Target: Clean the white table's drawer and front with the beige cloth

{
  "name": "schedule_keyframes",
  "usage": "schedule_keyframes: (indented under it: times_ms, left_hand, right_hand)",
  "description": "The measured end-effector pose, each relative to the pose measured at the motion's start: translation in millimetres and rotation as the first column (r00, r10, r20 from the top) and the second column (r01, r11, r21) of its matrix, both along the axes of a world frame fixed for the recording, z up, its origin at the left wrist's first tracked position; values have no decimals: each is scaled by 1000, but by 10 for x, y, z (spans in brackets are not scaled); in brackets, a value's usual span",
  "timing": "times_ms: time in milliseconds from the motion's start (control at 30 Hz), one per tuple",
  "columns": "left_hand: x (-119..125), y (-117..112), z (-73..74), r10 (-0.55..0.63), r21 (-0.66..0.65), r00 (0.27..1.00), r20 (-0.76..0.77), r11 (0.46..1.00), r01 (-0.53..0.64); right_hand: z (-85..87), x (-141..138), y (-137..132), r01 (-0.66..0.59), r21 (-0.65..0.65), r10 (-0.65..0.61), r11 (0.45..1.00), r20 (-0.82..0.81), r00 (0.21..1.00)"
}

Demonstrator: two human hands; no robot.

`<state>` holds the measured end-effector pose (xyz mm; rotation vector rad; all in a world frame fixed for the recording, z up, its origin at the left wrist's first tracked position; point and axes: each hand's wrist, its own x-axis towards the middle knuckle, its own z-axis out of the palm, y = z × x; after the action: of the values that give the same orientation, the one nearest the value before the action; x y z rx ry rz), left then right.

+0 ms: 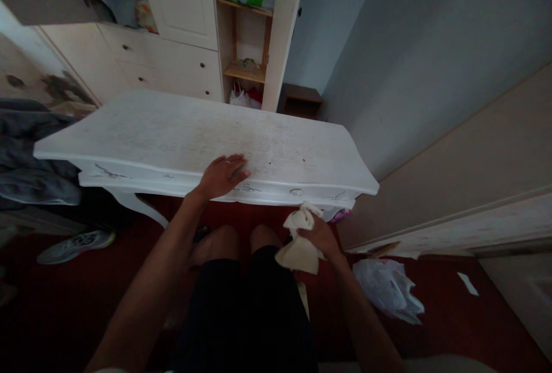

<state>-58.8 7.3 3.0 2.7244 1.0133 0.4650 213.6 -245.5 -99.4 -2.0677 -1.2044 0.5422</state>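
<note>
In front of me stands a white table [164, 126] with curved edges, carved drawer fronts and grey smudges over its top. My left hand [224, 175] rests on the table's front edge, fingers stretched out and holding nothing. Bunched in my right hand [319, 234] is a cream cloth [302, 252], its lower part hanging loose beside my knee. That hand is below the table's front edge, near a drawer knob [296, 192]. Two small dark specks lie on the tabletop to the right of my left hand.
A white wardrobe [181, 2] with open doors and bags on its shelves stands behind the table. On the red floor are a grey shoe [77, 246] at left and a plastic bag [388, 289] at right. Dark clothes [34, 154] are heaped at the left. A wall [431, 85] runs along the right.
</note>
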Motion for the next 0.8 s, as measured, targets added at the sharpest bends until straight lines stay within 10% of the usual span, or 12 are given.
schedule_keyframes:
  times_ms: [100, 200, 400, 800]
  left_hand:
    - [4, -5, -10, -2, 2, 1000, 7, 1000, 2]
    - [8, -11, -15, 5, 2, 1000, 23, 1000, -5]
    - [14, -11, 3, 11, -4, 999, 42, 1000, -11]
    - [18, 13, -35, 26, 14, 998, 49, 1000, -27]
  right_hand:
    - [-63, -177, -41, -46, 1, 46, 999, -147, 988]
    - [-105, -190, -99, 172, 149, -143, 974, -187, 972]
    - [29, 99, 20, 314, 353, -332, 881, -10, 943]
    - [-9, -53, 265, 31, -63, -11, 997, 299, 954]
